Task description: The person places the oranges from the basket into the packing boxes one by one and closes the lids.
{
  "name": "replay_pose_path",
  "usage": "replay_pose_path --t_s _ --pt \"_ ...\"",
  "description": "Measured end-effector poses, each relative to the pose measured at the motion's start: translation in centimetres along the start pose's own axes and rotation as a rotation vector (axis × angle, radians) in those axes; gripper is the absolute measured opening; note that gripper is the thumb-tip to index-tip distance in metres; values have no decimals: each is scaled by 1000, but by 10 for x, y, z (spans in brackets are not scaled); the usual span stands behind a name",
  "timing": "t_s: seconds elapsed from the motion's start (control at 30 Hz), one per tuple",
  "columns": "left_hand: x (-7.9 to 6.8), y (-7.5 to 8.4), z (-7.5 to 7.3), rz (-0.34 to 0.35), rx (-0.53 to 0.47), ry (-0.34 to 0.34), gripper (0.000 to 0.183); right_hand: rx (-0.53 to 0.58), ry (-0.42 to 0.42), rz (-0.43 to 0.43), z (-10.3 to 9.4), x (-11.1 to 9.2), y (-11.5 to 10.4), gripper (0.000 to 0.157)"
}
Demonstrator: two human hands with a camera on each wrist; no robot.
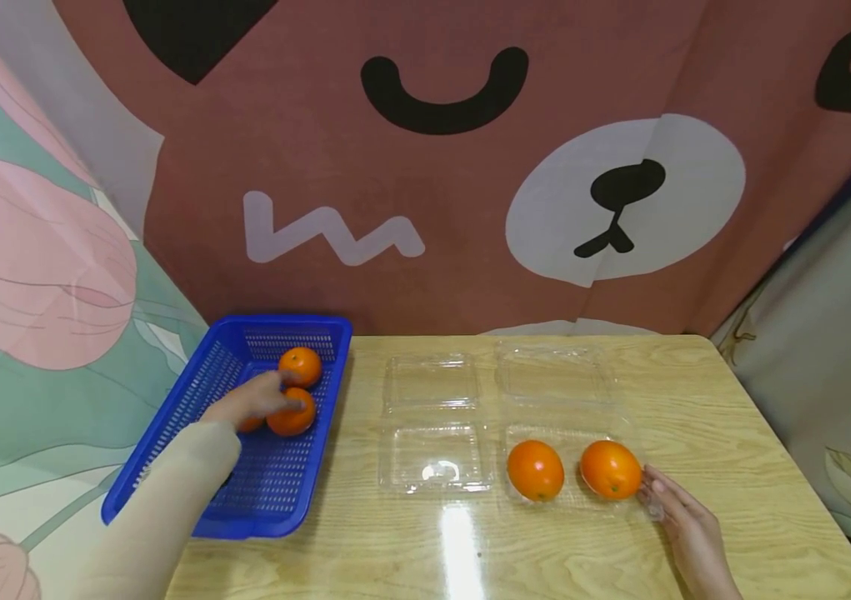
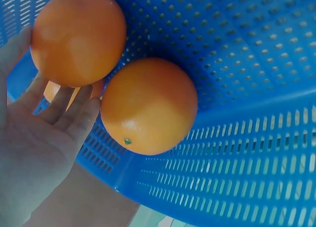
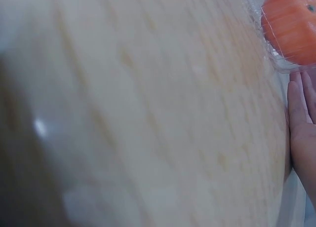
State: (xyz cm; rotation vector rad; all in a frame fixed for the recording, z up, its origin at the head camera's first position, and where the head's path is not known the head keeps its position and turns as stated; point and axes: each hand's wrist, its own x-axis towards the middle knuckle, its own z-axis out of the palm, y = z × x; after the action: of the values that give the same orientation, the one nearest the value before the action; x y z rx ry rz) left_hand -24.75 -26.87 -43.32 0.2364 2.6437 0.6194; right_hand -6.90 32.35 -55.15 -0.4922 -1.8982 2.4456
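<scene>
My left hand [image 1: 256, 398] reaches into a blue plastic basket [image 1: 303, 518]. Its thumb and fingers curve around an orange [image 2: 79, 37], shown in the left wrist view. Beside that one lies a second orange [image 2: 149, 107], and part of a third shows behind my fingers. My right hand [image 1: 688, 521] rests at the right edge of a clear plastic clamshell box [image 1: 560, 510], its fingers fairly straight against the side. Two oranges sit in the box's near half, one to the left [image 1: 535, 471] and one to the right [image 1: 611, 470].
Another clear clamshell box [image 1: 436, 454] lies opened flat between the basket and the filled box. Everything stands on a wood-grain table [image 1: 583, 558]. A printed bear curtain [image 1: 455, 183] hangs right behind the table's back edge.
</scene>
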Motion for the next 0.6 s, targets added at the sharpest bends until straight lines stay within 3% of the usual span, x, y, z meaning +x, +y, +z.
replay_pose_path --t_s 0.1,0.2,0.47,0.6 --pt "1 1 5 -25 -32 -29 58 0 0 1 0 0 0 32" --pt "2 3 9 1 -29 -28 57 -4 2 4 0 0 0 34" --pt "3 6 13 -25 -16 -29 59 -61 14 37 1 1 -1 48" --pt "4 5 14 -25 4 -21 58 -47 17 23 1 1 0 45"
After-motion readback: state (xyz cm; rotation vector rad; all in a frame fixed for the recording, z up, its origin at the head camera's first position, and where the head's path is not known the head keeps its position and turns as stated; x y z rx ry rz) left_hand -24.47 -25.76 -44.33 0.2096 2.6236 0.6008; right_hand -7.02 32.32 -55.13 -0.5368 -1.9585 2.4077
